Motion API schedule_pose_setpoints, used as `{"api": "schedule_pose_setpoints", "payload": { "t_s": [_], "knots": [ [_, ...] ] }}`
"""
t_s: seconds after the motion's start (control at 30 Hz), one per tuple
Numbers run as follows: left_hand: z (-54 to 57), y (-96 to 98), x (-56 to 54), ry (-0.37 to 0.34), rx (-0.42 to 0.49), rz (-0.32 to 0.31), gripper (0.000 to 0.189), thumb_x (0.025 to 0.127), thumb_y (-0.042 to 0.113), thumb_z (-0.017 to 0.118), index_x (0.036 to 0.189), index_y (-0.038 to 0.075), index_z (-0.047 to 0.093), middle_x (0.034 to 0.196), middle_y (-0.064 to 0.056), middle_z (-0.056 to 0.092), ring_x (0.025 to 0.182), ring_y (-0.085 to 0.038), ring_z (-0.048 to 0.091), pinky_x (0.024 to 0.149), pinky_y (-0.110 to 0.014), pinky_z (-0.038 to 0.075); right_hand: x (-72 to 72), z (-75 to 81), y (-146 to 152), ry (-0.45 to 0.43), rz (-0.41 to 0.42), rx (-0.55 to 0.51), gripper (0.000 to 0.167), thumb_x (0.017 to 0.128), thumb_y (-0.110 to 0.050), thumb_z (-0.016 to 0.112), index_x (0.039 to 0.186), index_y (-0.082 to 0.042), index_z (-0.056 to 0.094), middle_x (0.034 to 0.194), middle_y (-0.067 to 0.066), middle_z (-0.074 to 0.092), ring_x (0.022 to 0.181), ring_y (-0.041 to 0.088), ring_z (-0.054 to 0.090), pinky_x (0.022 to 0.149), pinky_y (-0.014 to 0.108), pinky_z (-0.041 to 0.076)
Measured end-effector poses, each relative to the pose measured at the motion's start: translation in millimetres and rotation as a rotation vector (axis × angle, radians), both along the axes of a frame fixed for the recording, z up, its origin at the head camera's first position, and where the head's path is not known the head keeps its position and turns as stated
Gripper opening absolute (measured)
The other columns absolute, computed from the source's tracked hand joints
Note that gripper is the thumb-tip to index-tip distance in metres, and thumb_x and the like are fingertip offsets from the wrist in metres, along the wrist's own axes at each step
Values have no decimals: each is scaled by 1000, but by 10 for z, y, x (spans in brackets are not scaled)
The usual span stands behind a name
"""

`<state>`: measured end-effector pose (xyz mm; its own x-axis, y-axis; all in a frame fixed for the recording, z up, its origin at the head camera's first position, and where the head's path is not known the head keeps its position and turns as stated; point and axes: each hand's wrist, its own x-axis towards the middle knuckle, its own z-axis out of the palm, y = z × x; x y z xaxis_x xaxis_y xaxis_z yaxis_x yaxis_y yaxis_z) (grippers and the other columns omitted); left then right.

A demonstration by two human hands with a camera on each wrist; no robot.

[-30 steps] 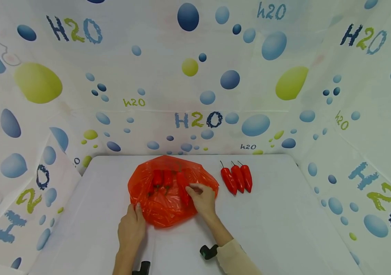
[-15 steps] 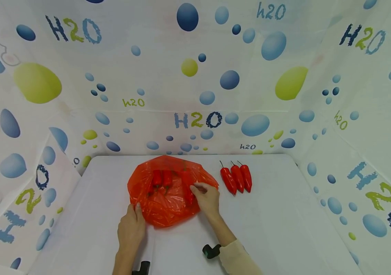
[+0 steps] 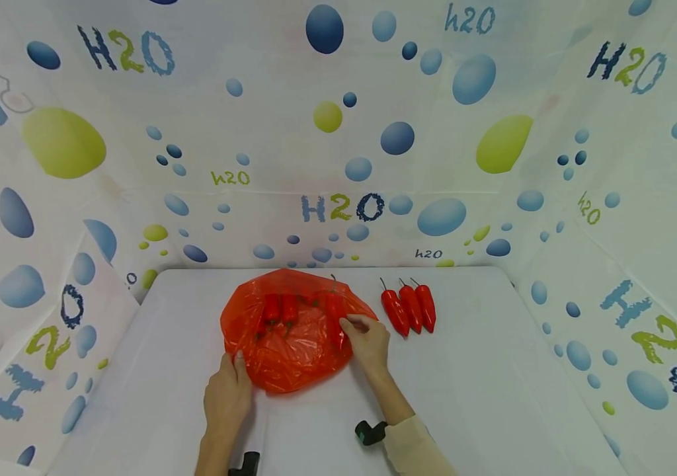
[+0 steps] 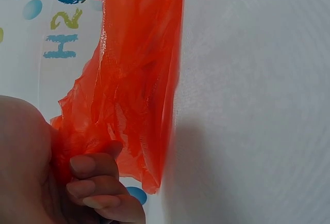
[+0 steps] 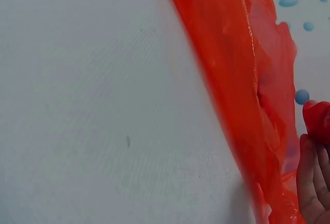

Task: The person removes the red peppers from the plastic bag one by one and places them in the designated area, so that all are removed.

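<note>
Bright red marks three chili peppers (image 3: 411,312) under dark stems, set against a plain white worktop (image 3: 481,370). Nearby, a translucent plastic bag (image 3: 297,363) glows orange-red, with more peppers (image 3: 273,309) showing red on red against it. The white backdrop (image 3: 267,46) facing me carries a print of round drops in navy, pale blue and lime green, scattered among "H2O" lettering; its central sign runs light-blue H, lime 2, navy O, the upper-left one navy, lime and light blue. A sleeve (image 3: 418,446) adds plain cream; the wrist mounts (image 3: 369,433) are black.
</note>
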<state>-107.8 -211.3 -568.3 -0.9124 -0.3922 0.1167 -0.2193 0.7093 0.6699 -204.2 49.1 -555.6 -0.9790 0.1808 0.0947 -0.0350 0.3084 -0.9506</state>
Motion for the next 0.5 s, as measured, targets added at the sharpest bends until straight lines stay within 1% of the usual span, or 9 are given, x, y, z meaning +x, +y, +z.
{"api": "schedule_pose_setpoints", "payload": {
  "t_s": [0.1, 0.33, 0.5],
  "knots": [
    [9, 4, 0, 2, 3, -1, 37, 113, 32, 37, 101, 0, 52, 64, -11, 49, 58, -30, 53, 52, -39, 40, -4, -19, 31, 3, -9, -5, 23, 95, -30, 79, 110, -13, 82, 97, 1, 77, 90, 20, 67, 74, 31, 59],
    [33, 17, 3, -42, 19, -3, 38, 113, 33, 37, 105, 0, 52, 66, -10, 47, 60, -28, 52, 54, -36, 42, 5, -39, 97, -3, -46, -16, 20, 96, -27, 78, 109, -12, 81, 97, 2, 76, 90, 21, 66, 73, 30, 59],
    [36, 23, 4, -41, 13, -1, 38, 113, 33, 37, 106, -1, 52, 66, -10, 47, 60, -28, 52, 55, -36, 42, 1, -28, 157, -8, -65, -23, 21, 97, -28, 77, 109, -12, 81, 99, 3, 77, 91, 21, 66, 73, 30, 59]
  ]
}}
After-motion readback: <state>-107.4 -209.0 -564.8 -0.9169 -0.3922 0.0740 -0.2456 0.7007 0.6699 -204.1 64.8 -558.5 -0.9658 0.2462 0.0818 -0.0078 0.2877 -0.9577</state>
